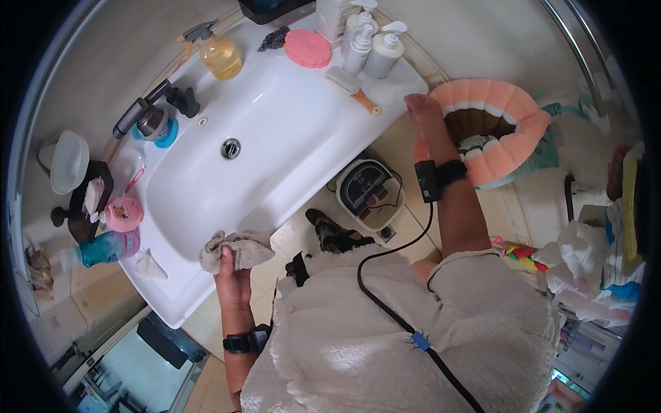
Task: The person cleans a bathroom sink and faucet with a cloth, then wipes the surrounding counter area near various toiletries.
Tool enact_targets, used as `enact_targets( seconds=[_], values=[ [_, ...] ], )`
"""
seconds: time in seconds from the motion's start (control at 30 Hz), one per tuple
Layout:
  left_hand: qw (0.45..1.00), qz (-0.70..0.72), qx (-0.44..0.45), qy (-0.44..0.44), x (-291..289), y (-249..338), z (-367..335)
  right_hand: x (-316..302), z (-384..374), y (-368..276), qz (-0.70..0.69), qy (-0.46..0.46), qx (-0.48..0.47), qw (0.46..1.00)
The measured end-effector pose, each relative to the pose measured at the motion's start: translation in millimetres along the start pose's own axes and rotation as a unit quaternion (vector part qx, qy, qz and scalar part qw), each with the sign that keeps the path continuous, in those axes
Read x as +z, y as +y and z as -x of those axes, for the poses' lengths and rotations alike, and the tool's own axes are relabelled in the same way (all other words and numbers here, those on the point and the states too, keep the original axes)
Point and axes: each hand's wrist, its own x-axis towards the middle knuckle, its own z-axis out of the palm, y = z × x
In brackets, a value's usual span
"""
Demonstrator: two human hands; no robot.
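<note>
I am clutching a beige cloth [235, 249] in my left hand [233, 282] on the sink's [275, 117] front edge, my right hand [423, 113] resting unclenched at its right corner.

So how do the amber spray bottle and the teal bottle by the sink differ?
The amber spray bottle stands upright at the back rim of the white sink, while the teal bottle lies on its side left of the basin. The amber one has a trigger sprayer; the teal one has a whitish cap. The left hand holding the beige cloth is nearer the teal one. Both look translucent.
</note>
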Motion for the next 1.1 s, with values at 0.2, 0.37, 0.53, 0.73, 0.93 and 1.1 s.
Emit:
enact_targets(
  seconds=[0.2,0.37,0.53,0.73,0.93,1.1],
  values=[
    [1.0,0.029,-0.008,-0.005,6.3,3.3,-5.7,4.9,9.9,28.3,0.514,0.009,-0.333,0.791],
    [1.0,0.021,-0.01,-0.019,5.7,-2.9,-6.9,26.2,25.6,25.7,0.53,-0.031,-0.242,0.812],
    [1.0,0.013,-0.02,-0.007,9.7,-6.3,-4.7,27.8,25.9,20.2,0.56,-0.039,-0.213,0.8],
    [1.0,0.014,-0.026,-0.008,9.5,-11.1,-6.0,30.5,28.7,12.5,0.62,-0.063,-0.2,0.756],
    [0.999,0.017,-0.035,-0.002,8.7,-16.7,-7.4,19.4,41.5,18.3,0.558,-0.086,-0.24,0.79],
    [0.999,0.016,-0.027,0.004,6.7,-19.9,-7.6,18.0,48.8,22.0,0.424,-0.117,-0.288,0.85]
  ],
)
